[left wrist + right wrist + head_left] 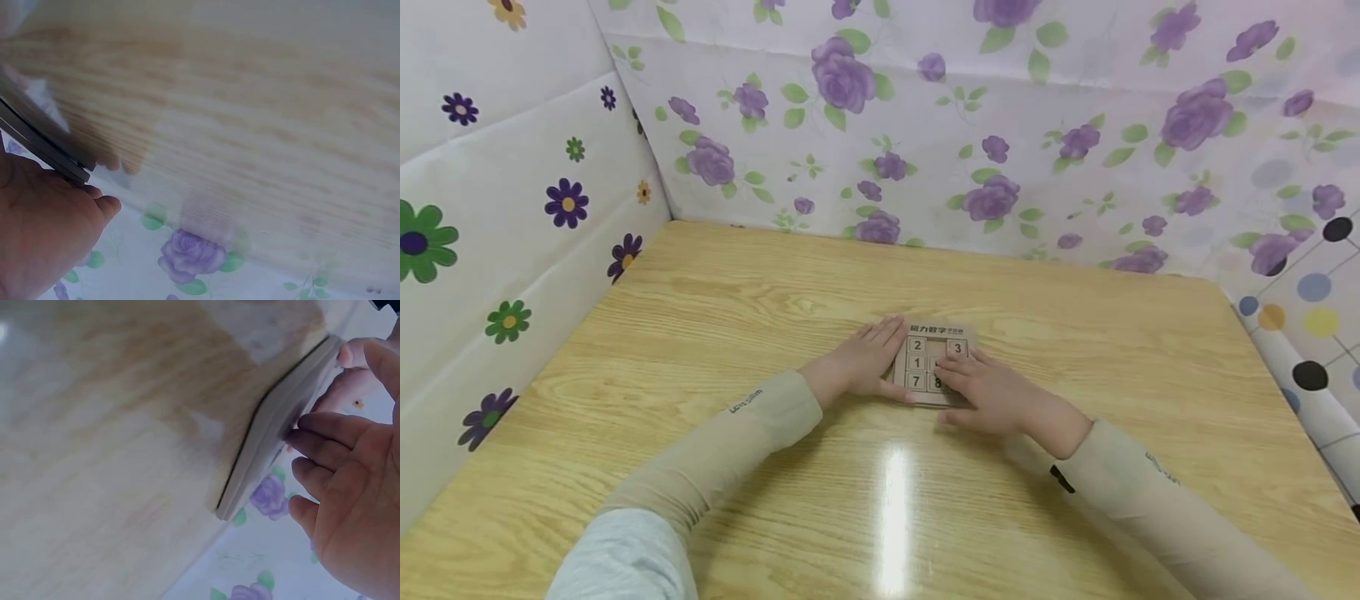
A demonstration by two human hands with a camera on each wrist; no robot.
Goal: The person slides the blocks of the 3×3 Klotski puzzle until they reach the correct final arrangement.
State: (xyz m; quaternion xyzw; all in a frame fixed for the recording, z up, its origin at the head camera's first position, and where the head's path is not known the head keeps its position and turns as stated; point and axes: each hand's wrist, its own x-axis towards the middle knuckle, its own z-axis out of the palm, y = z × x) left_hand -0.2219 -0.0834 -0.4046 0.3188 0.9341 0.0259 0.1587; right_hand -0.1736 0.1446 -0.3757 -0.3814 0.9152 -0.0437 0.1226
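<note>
A flat number sliding puzzle (916,398) lies on the table with dark lettering along its top edge. Tiles 2, 1, 7, 8 and 3 can be read, and a gap shows in the top row between 2 and 3. My left hand (867,360) holds the puzzle's left side, fingers by the upper corner and thumb at the lower one. The fingers of my right hand (992,392) reach over the lower right, touching the middle tiles and hiding some. In the right wrist view the puzzle (281,425) is edge-on beside extended fingers.
The wood-grain table (760,292) spreads around the puzzle. Behind it hangs a cloth with purple flowers (925,167), and a flower-patterned cloth (535,250) stands on the left. A dotted sheet (1315,333) is at the right. Light glares on the table in front.
</note>
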